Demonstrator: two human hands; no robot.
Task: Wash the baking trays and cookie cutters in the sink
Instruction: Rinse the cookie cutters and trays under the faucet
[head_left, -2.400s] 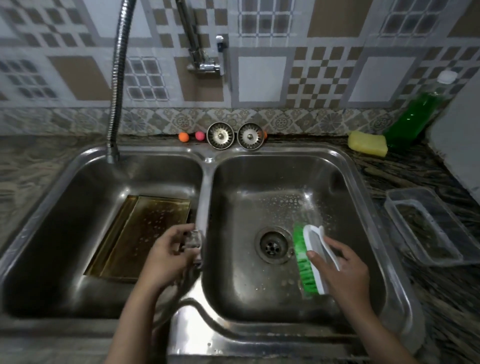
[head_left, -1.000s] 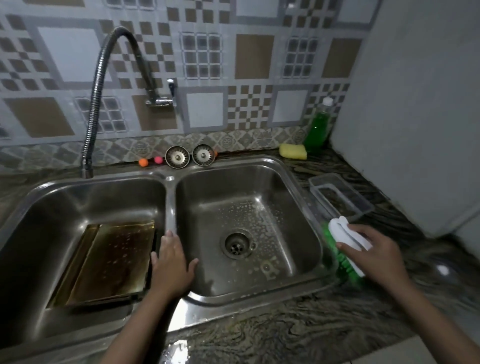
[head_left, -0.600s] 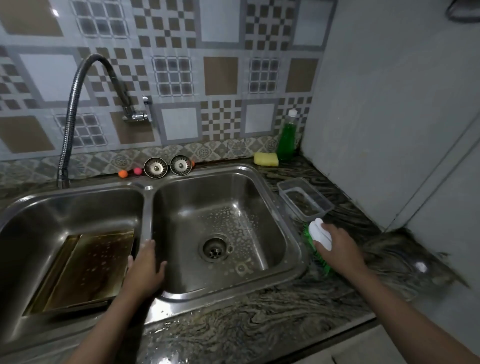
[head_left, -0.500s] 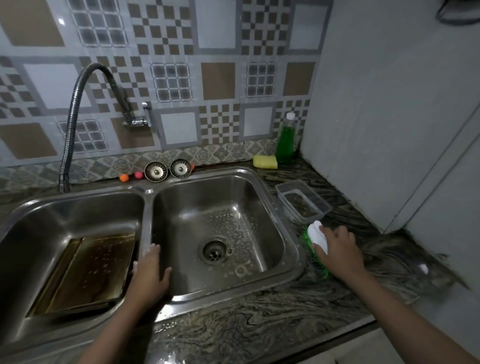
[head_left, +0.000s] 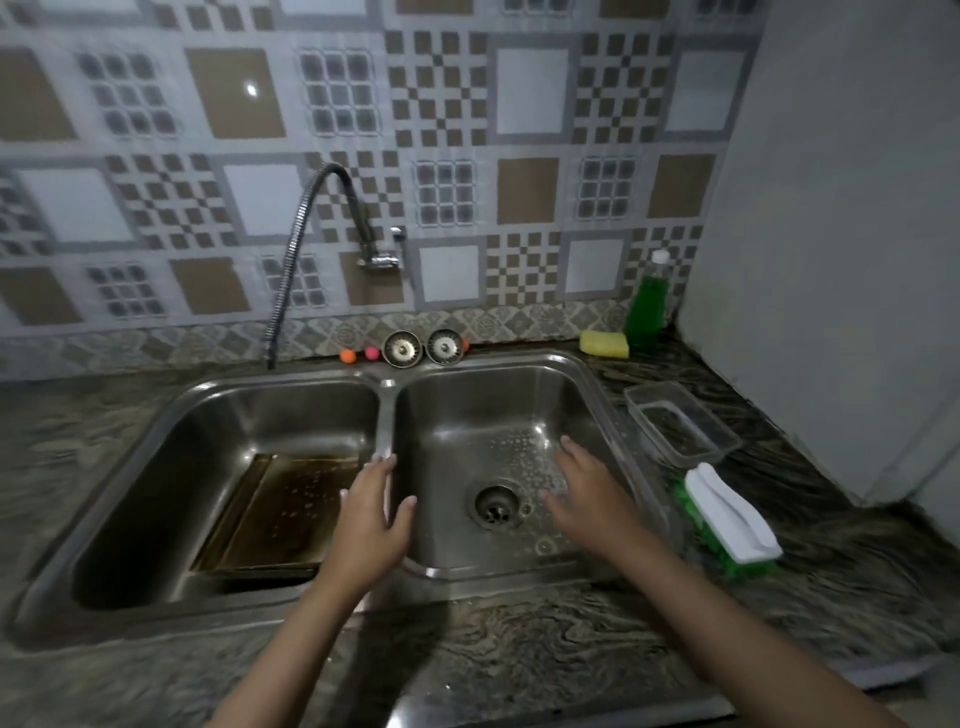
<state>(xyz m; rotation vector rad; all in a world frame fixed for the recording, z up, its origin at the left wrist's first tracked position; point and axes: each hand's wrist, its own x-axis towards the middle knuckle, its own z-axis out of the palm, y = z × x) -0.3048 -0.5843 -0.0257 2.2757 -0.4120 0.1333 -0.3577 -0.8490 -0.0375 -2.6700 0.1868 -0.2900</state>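
Two flat hands (head_left: 370, 525) (head_left: 587, 499) over steel sink (head_left: 597, 395); rectangular tray (head_left: 275, 514) inside.

A: What is the sink (head_left: 597, 395) made of?
B: Brushed stainless steel with a dull sheen, and water beads show on the floor of the right basin. The baking tray (head_left: 280, 512) in the left basin is dark, stained metal.
A: And the counter (head_left: 519, 649)?
B: Polished stone, veined and wet-looking near the front edge.
A: On the right?
B: The scrub brush (head_left: 727, 519) has a smooth white plastic back and green bristles; far of it stands a clear plastic container (head_left: 680, 423). The tap hose (head_left: 291, 270) is ribbed metal and the wall tiles (head_left: 530, 98) are glossy.
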